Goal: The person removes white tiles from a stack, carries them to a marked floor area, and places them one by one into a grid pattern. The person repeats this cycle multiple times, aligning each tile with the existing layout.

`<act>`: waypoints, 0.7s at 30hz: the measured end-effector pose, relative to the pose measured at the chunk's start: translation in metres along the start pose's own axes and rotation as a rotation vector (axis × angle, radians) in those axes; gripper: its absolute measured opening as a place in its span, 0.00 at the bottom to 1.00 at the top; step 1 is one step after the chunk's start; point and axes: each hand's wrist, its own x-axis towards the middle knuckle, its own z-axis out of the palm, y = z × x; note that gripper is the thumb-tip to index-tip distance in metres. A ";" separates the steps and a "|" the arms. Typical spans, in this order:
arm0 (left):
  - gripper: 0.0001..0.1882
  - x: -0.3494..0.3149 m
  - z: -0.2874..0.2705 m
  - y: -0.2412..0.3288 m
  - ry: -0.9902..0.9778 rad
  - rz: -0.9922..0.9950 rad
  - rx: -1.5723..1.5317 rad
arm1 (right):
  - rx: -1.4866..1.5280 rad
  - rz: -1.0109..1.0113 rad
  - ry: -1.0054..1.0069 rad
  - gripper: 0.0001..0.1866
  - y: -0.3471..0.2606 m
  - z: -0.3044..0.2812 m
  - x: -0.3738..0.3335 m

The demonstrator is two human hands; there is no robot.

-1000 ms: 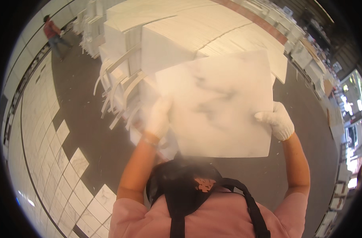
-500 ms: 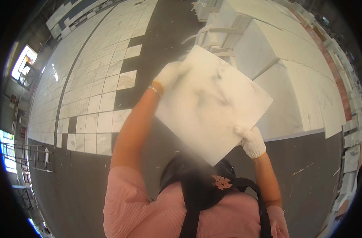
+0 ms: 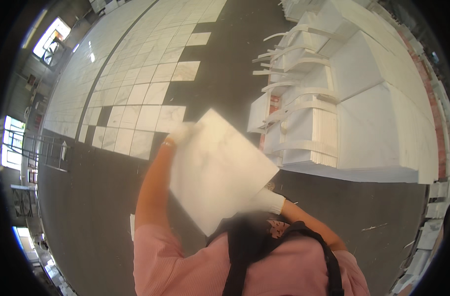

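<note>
A square white marble tile (image 3: pixel 220 170) with faint grey veins is held up, tilted, in front of my chest, one corner pointing away from me. My left hand (image 3: pixel 182 133), in a white knit glove, grips its left edge near the far corner; motion blurs the fingers. At the lower right edge is my right hand (image 3: pixel 269 201), gloved too, closed on the tile with its fingers partly hidden. Many similar marble tiles (image 3: pixel 146 92) lie in rows on the dark floor at the far left, the layout ending in a stepped edge.
Tall stacks of white slabs (image 3: pixel 368 126) stand at the right, with pale curved strips (image 3: pixel 306 106) and upright bundles of thin slabs along their left side. Grey floor (image 3: pixel 328 207) surrounds me. A metal rack (image 3: pixel 52 150) and a fan (image 3: pixel 53 52) are by the left wall.
Both hands have brought the tile lower and leftward, closer to my body. The view has shifted, so the floor tiles and slab stacks appear lower and further right.
</note>
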 end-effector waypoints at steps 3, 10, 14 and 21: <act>0.23 -0.043 0.015 -0.038 0.105 -0.143 -0.276 | -0.150 0.088 -0.236 0.25 -0.011 0.002 0.004; 0.27 -0.070 0.026 -0.050 0.169 -0.158 -0.298 | -0.491 0.202 0.077 0.28 -0.071 -0.073 -0.071; 0.26 -0.058 0.043 -0.056 0.239 -0.161 -0.278 | -0.556 0.005 0.712 0.19 -0.120 -0.155 -0.201; 0.26 -0.041 0.096 0.018 0.282 -0.084 -0.425 | 0.242 0.000 2.038 0.16 -0.137 -0.219 -0.440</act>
